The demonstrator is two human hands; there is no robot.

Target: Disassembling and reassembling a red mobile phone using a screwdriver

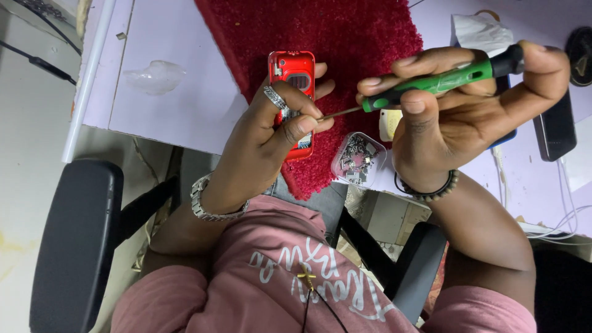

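Here, my left hand (280,120) pinches the small red plastic phone (292,92); my right hand (456,98) grips a green-handled screwdriver (431,83), its tip at my left thumb.

A single head-worn camera looked steeply down from above the person's own chest, so the pink shirt (290,277) filled the bottom edge and the pale desk (166,37) ran along the top. The view faced forward and downward, across the lap toward the desk edge. It sat close: the left hand (271,132) and right hand (468,102) took up the middle of the frame, large and sharp. At the left margin a black chair armrest (74,246) and bare floor showed. No second view existed to share ground with it.
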